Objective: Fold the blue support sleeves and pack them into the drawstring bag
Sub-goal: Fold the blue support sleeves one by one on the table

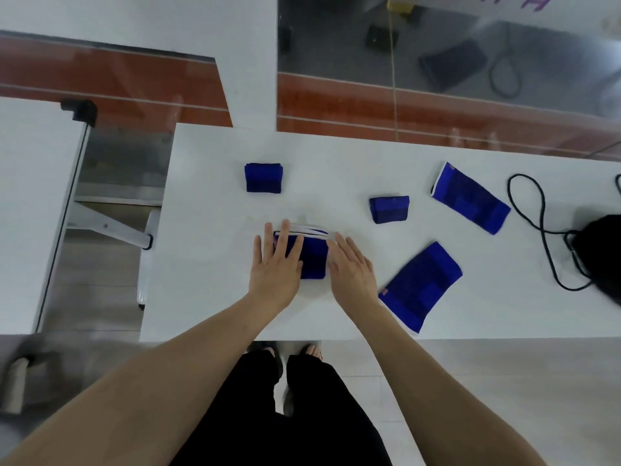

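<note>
Both hands, fingers flat and apart, are being pressed onto a half-folded blue sleeve; next, another fold is likely needed.

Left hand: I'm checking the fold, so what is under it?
The left hand presses flat on a folded blue sleeve, white edges showing beyond the fingertips. The sleeve's left part is covered.

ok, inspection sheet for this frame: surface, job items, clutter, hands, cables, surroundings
Surface: white table.
Job items: folded sleeves and; unfolded sleeves and; sleeve being folded; black drawstring bag at the right edge.
Clutter: nothing seen.
Hands: left hand flat on the sleeve; right hand flat at its right edge.
Cables: bag's drawstring looped across the table.
Surroundings: second white table to the left.
</note>
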The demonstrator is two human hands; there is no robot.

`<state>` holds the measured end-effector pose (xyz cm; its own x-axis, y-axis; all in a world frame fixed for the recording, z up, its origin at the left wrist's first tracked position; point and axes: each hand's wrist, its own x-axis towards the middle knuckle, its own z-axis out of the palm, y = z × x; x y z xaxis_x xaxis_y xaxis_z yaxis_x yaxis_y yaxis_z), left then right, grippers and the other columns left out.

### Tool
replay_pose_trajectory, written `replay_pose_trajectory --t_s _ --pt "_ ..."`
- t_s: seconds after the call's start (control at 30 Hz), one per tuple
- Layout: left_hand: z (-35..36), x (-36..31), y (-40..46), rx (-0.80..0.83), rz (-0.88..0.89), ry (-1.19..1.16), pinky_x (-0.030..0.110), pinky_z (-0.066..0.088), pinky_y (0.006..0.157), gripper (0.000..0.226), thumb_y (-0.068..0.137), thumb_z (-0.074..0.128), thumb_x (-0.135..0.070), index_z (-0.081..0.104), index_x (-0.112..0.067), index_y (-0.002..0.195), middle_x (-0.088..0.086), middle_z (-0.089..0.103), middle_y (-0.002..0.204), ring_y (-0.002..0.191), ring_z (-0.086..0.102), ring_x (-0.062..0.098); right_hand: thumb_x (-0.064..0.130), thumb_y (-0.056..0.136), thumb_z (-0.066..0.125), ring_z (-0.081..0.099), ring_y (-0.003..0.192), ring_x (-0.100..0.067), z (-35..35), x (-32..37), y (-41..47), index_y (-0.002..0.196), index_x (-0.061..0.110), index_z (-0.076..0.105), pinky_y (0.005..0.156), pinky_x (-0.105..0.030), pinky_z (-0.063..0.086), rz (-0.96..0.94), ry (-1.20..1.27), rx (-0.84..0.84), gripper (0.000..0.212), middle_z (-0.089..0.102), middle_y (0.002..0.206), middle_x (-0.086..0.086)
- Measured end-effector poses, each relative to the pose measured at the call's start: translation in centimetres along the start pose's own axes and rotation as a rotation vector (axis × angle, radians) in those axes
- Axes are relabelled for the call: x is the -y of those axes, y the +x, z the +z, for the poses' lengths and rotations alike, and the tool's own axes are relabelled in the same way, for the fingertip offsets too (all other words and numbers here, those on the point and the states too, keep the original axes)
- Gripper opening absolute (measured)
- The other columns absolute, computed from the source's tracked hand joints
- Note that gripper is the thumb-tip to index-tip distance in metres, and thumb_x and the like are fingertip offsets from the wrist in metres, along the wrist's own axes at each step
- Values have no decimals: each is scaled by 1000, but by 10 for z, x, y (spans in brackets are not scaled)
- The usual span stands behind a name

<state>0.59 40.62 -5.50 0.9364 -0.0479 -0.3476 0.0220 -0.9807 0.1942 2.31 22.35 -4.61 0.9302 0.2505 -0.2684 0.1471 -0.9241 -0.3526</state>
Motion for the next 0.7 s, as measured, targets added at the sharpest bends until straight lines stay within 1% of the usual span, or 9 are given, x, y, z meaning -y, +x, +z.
replay_pose_trajectory --t_s 0.1,0.17,0.23,0.3,0.37,0.43,0.5,0.6,0.7 --pt "-13 -21 -7 -88 27 -31 56 18 123 53 101 48 -30 35 -21 151 12 18 164 150 15 42 15 106 50 41 146 -21 -10 -16 -21 145 15 55 116 -41 39 91 170 -197 39 49 156 -1" --pt "-16 -39 -11 -130 73 -71 55 22 121 52 98 55 -25 42 -20 147 11 31 157 143 27 39 11 104 54 50 137 -22 -18 -32 -36 138 14 61 112 -40 45 115 203 -282 34 59 146 -3" --pt "-16 -61 -15 -124 113 -69 53 23 121 46 100 51 -24 44 -19 145 9 36 152 138 32 36 8 102 56 57 128 -23 -26 -51 -49 132 12 64 105 -40 50 119 204 -339 31 65 137 -3" --pt "-14 -84 -16 -95 146 -74 48 28 118 40 103 43 -26 46 -20 143 6 41 145 132 36 31 6 101 56 60 122 -24 -33 -73 -57 128 11 65 99 -43 53 133 221 -372 28 68 130 -4" --pt "-13 -107 -13 -79 148 -116 42 36 110 38 105 40 -27 47 -23 142 1 44 138 126 39 26 6 102 56 61 119 -24 -39 -96 -60 125 10 66 97 -45 54 162 230 -382 26 69 127 -5" --pt "-11 -132 -10 -58 138 -124 40 41 103 40 105 41 -27 45 -24 144 1 45 135 122 42 26 10 103 55 60 120 -24 -48 -120 -59 126 11 66 100 -44 54 200 237 -359 26 69 128 -5" --pt "-7 -159 -7 -21 138 -86 40 43 98 40 104 43 -27 45 -23 144 3 47 132 118 44 27 14 105 52 57 124 -23 -62 -145 -55 129 14 64 104 -42 51 223 246 -305 28 66 132 -3" --pt "2 -201 -5 31 108 -73 38 42 92 34 102 47 -25 49 -24 136 2 48 128 113 44 27 16 105 49 55 125 -22 -81 -184 -44 132 16 62 107 -42 49 216 239 -239 30 64 134 -3" --pt "16 -237 -3 37 54 -60 38 42 91 38 103 45 -24 47 -24 140 3 49 129 113 46 27 14 104 47 53 128 -23 -99 -220 -30 133 14 62 108 -40 47 173 249 -187 32 63 135 -3"
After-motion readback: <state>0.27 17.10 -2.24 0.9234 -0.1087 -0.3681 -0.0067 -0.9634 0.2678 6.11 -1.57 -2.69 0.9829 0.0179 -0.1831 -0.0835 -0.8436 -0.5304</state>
